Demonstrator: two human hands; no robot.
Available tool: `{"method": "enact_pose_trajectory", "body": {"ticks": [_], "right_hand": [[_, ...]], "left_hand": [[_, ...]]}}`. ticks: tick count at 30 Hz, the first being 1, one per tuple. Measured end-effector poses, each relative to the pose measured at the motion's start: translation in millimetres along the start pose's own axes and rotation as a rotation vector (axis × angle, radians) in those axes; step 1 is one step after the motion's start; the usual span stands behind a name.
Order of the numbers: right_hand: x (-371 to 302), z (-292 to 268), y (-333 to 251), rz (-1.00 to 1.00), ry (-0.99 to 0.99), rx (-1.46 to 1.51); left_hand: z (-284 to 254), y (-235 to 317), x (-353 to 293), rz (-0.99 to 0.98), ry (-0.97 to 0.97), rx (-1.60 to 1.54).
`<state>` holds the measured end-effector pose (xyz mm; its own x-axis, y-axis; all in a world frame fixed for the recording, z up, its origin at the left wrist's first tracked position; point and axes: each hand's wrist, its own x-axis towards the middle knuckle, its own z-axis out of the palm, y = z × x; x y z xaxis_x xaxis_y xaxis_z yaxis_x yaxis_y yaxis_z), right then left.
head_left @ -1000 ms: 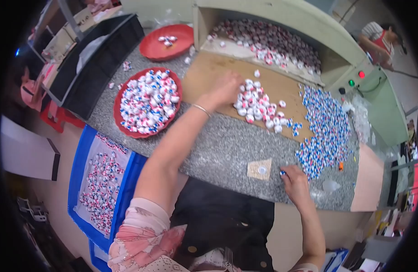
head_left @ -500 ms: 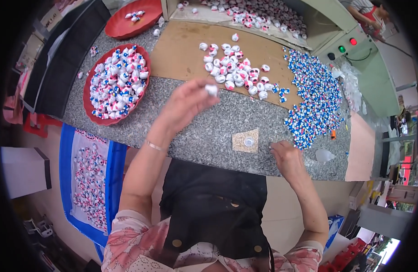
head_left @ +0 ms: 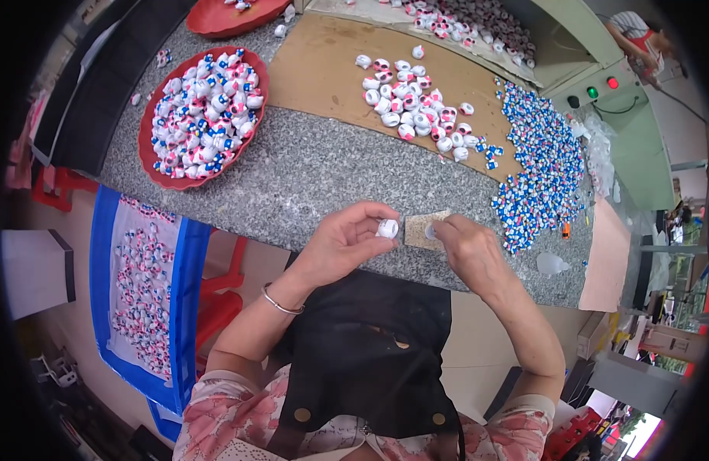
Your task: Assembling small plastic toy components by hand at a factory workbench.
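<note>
My left hand (head_left: 353, 240) pinches a small white figurine head (head_left: 387, 228) between thumb and fingers, just above the front of the granite counter. My right hand (head_left: 471, 250) is closed, its fingertips at a small pale round dish (head_left: 430, 231) on a beige speckled pad (head_left: 417, 230). Whatever those fingers grip is too small or hidden to make out. Beyond my hands, several white-and-pink heads (head_left: 416, 104) lie loosely grouped on brown cardboard (head_left: 316, 65). A dense spread of tiny blue-and-white figurine bodies (head_left: 542, 146) covers the counter at the right.
A red bowl (head_left: 144, 146) heaped with figurines stands left, a second red bowl (head_left: 239, 27) behind it. Below left sits a blue tray (head_left: 187, 300) of figurines. A green machine (head_left: 639, 131) with lit buttons holds more heads. A translucent bulb-shaped piece (head_left: 552, 263) lies right.
My left hand has come down and right with the white head, from near the cardboard to the pad. My right hand has shifted left and slightly up, onto the dish.
</note>
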<state>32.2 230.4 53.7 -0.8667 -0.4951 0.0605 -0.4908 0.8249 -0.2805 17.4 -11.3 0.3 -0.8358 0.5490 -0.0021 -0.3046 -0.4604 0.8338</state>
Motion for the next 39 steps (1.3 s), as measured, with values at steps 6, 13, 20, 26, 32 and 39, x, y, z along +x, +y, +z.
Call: {"method": "enact_pose_trajectory", "body": {"ticks": [6, 13, 20, 26, 32, 39], "right_hand": [[-2.3, 2.1, 0.5, 0.007, 0.039, 0.058], [-15.1, -1.0, -12.9, 0.277, 0.18, 0.352], [-26.7, -7.1, -23.5, 0.68, 0.113, 1.195], [-26.4, -15.6, -31.7, 0.148, 0.248, 0.663], [-27.8, -3.7, -37.6, 0.206, 0.166, 0.74], [-7.8, -7.5, -15.3, 0.286, 0.137, 0.718]], "left_hand": [[4.8, -12.4, 0.7, -0.048, 0.063, 0.112], [21.7, -35.3, 12.4, 0.273, 0.149, 0.617], [29.3, -34.2, 16.6, 0.489, -0.058, 0.746], [29.5, -6.1, 20.6, -0.119, -0.323, 0.248], [21.0, -11.2, 7.5, -0.217, -0.273, 0.287], [-7.8, 34.1, 7.3, -0.014, -0.067, 0.548]]}}
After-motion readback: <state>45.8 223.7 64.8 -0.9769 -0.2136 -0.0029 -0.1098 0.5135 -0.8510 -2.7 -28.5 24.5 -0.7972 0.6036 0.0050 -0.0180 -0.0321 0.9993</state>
